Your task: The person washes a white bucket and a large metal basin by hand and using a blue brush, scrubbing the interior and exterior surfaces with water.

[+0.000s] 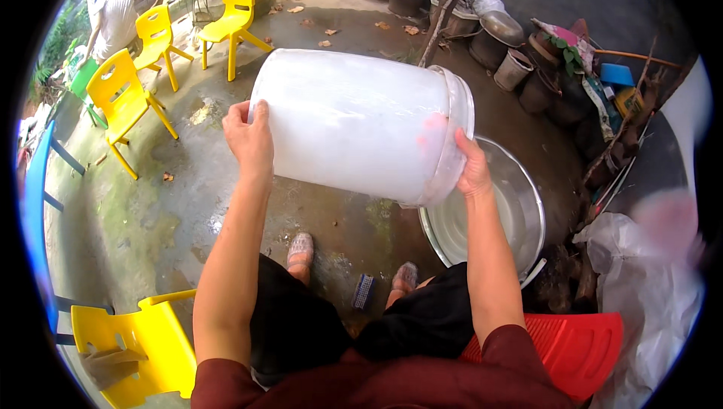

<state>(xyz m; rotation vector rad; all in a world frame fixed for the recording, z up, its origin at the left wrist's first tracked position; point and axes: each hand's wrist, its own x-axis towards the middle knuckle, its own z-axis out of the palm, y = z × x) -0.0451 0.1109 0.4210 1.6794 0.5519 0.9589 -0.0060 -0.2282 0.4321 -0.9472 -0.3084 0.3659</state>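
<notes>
A large translucent white plastic barrel lies sideways in the air between my two hands. Its closed base end is on the left, its rimmed mouth on the right. My left hand grips the base edge, thumb on the near face. With my right hand I clasp the rim at the mouth; pinkish fingers show blurred through the wall, inside the barrel. Below the mouth, on the wet ground, stands a wide metal basin, partly hidden by my forearm and the barrel. A blue scrub brush lies between my feet.
Yellow child chairs stand at the far left, and another yellow chair is at my near left. A red washboard-like plastic piece sits by my right side. Pots and buckets line the right wall. Another person is at far left.
</notes>
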